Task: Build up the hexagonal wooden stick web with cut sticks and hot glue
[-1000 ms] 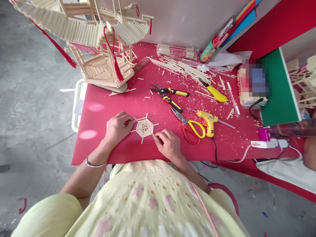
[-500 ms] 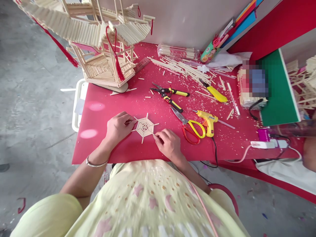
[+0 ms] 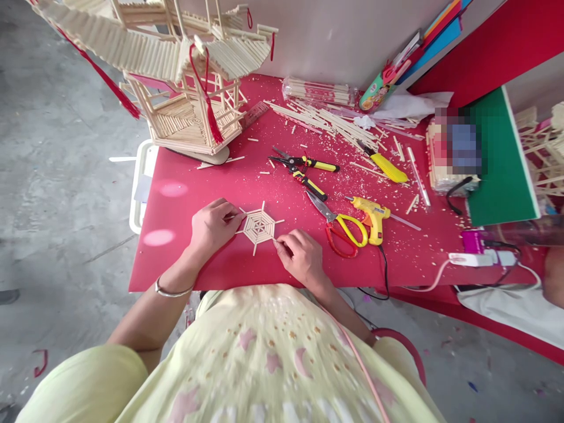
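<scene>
A small hexagonal web-shaped lattice (image 3: 259, 227) of thin wooden sticks lies near the front of the red table, its spoke ends jutting outward. My left hand (image 3: 214, 225) pinches a spoke at the lattice's upper left. At the lower right, the fingers of my right hand (image 3: 301, 252) are closed on another spoke end. To the right of my hands are scissors (image 3: 337, 226) with red and yellow handles and a yellow glue gun (image 3: 372, 217). Black-and-yellow pliers (image 3: 304, 170) rest farther back.
A stick-built pavilion model (image 3: 189, 111) with red tassels stands at the back left. Loose sticks (image 3: 326, 124), a yellow utility knife (image 3: 385, 167) and scraps cover the back right. A power strip (image 3: 471, 259) lies at the right, near another person's arm (image 3: 553, 276).
My hands and the lattice keep the same position and hold. The whole view has shifted only very slightly.
</scene>
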Demonstrator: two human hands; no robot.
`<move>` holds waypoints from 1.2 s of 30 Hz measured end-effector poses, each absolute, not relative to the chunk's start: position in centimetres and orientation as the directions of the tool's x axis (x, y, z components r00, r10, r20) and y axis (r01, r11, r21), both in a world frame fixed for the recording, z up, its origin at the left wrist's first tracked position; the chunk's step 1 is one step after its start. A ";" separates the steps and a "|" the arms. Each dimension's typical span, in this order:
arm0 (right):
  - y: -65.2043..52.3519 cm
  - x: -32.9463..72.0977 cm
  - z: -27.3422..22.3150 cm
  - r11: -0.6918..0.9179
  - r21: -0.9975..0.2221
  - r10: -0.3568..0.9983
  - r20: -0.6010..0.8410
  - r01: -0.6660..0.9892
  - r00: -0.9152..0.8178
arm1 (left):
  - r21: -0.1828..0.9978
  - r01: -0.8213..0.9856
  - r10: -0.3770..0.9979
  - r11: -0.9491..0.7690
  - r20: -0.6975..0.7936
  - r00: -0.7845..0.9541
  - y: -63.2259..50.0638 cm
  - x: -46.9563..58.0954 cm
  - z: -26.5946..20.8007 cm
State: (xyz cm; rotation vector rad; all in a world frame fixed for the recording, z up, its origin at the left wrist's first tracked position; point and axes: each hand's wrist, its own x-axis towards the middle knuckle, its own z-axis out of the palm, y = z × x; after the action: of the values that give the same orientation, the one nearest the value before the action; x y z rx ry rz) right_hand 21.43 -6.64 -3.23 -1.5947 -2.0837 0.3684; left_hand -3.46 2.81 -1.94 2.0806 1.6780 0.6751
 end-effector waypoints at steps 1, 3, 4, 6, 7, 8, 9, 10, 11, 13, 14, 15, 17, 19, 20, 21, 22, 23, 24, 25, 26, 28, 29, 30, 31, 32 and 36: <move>-6.6 21.4 -3.2 0.281 -0.489 0.957 0.212 0.826 -0.200 | 0.569 0.794 0.977 -0.213 0.130 0.169 2.8 -3.5 -2.0; -6.6 21.4 -3.1 0.281 -0.486 0.956 0.213 0.828 -0.199 | 0.570 0.794 0.977 -0.211 0.133 0.164 2.8 -3.5 -2.2; -6.6 21.4 -3.1 0.283 -0.485 0.956 0.216 0.828 -0.200 | 0.573 0.793 0.978 -0.209 0.133 0.161 2.8 -3.6 -2.2; -6.5 21.3 -3.0 0.287 -0.483 0.954 0.220 0.827 -0.203 | 0.580 0.789 0.979 -0.204 0.129 0.159 2.8 -3.6 -2.2; -6.5 21.3 -2.9 0.287 -0.484 0.954 0.221 0.827 -0.202 | 0.581 0.788 0.979 -0.203 0.128 0.158 2.8 -3.5 -2.2; -6.5 21.3 -2.9 0.287 -0.484 0.954 0.222 0.827 -0.201 | 0.582 0.788 0.979 -0.202 0.127 0.157 2.8 -3.5 -2.1; -6.5 21.3 -2.9 0.286 -0.485 0.954 0.222 0.826 -0.200 | 0.582 0.788 0.980 -0.200 0.126 0.155 2.7 -3.5 -2.1; -6.5 21.3 -2.9 0.285 -0.486 0.955 0.222 0.826 -0.199 | 0.581 0.790 0.980 -0.197 0.125 0.153 2.7 -3.4 -2.0; -6.5 21.3 -2.9 0.285 -0.487 0.955 0.223 0.826 -0.198 | 0.579 0.792 0.981 -0.195 0.123 0.151 2.7 -3.4 -1.9; -6.5 21.3 -3.0 0.286 -0.486 0.954 0.224 0.825 -0.199 | 0.575 0.795 0.981 -0.192 0.118 0.152 2.8 -3.3 -1.8; -6.5 21.4 -3.0 0.287 -0.486 0.954 0.223 0.825 -0.200 | 0.574 0.796 0.981 -0.194 0.118 0.154 2.8 -3.3 -1.8; -6.6 21.4 -3.1 0.287 -0.486 0.954 0.223 0.826 -0.200 | 0.573 0.796 0.981 -0.196 0.121 0.155 2.8 -3.3 -1.9; -6.6 21.4 -3.1 0.284 -0.485 0.955 0.217 0.827 -0.201 | 0.575 0.793 0.979 -0.201 0.127 0.157 2.8 -3.4 -2.0; -6.6 21.4 -3.2 0.281 -0.483 0.956 0.215 0.829 -0.199 | 0.576 0.792 0.979 -0.203 0.132 0.156 2.7 -3.4 -2.1; -6.6 21.4 -3.2 0.281 -0.483 0.956 0.213 0.829 -0.200 | 0.575 0.793 0.979 -0.203 0.130 0.156 2.7 -3.5 -2.1; -6.6 21.4 -3.2 0.282 -0.484 0.956 0.214 0.829 -0.201 | 0.574 0.793 0.979 -0.202 0.129 0.156 2.7 -3.5 -2.1; -6.6 21.4 -3.1 0.283 -0.485 0.956 0.215 0.827 -0.202 | 0.574 0.794 0.979 -0.202 0.128 0.157 2.7 -3.5 -2.1; -6.6 21.4 -3.1 0.284 -0.487 0.955 0.216 0.826 -0.202 | 0.574 0.793 0.979 -0.203 0.130 0.156 2.7 -3.5 -2.0; -6.6 21.4 -3.1 0.284 -0.488 0.955 0.215 0.825 -0.202 | 0.575 0.793 0.979 -0.204 0.130 0.157 2.7 -3.5 -2.0; -6.6 21.4 -3.1 0.285 -0.489 0.956 0.214 0.824 -0.203 | 0.575 0.793 0.979 -0.204 0.130 0.157 2.7 -3.4 -1.9; -6.6 21.4 -3.1 0.284 -0.490 0.956 0.213 0.824 -0.203 | 0.574 0.793 0.979 -0.204 0.129 0.158 2.7 -3.4 -1.9; -6.7 21.4 -3.1 0.284 -0.488 0.956 0.212 0.825 -0.204 | 0.573 0.795 0.980 -0.200 0.123 0.158 2.7 -3.3 -1.7; -6.7 21.4 -3.1 0.284 -0.487 0.956 0.212 0.826 -0.204 | 0.572 0.796 0.980 -0.197 0.119 0.157 2.7 -3.3 -1.7; -6.7 21.4 -3.1 0.284 -0.486 0.956 0.212 0.827 -0.204 | 0.573 0.796 0.980 -0.197 0.119 0.157 2.7 -3.3 -1.7; -6.7 21.4 -3.1 0.284 -0.484 0.956 0.212 0.827 -0.204 | 0.574 0.794 0.980 -0.199 0.120 0.158 2.7 -3.3 -1.7; -6.7 21.4 -3.1 0.284 -0.483 0.956 0.212 0.828 -0.204 | 0.576 0.792 0.980 -0.201 0.121 0.161 2.7 -3.3 -1.7; -6.6 21.4 -3.1 0.288 -0.477 0.954 0.220 0.830 -0.205 | 0.585 0.784 0.978 -0.209 0.126 0.166 2.7 -3.3 -1.7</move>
State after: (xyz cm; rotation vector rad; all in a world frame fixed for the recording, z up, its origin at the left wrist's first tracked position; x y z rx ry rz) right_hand 21.39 -6.59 -3.09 -1.5940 -2.0941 0.3502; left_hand -3.34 2.66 -1.73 2.0642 1.6714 0.6879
